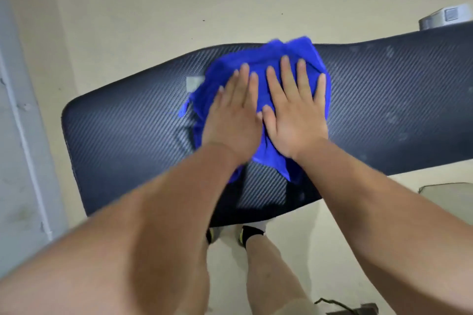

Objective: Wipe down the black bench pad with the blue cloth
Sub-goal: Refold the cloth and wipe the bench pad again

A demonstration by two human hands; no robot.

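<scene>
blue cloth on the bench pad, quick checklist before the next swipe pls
1. Both hands on the blue cloth: ok. The left hand and right hand press it flat, side by side.
2. Cloth resting on the black bench pad: ok, though it is bunched up.
3. Right stretch of the pad clean: not ok. Pale smudges show there.
4. Grey patch beside the cloth, dirt or label: cannot tell.
5. Nothing else lying on the pad in the way: ok.
</scene>
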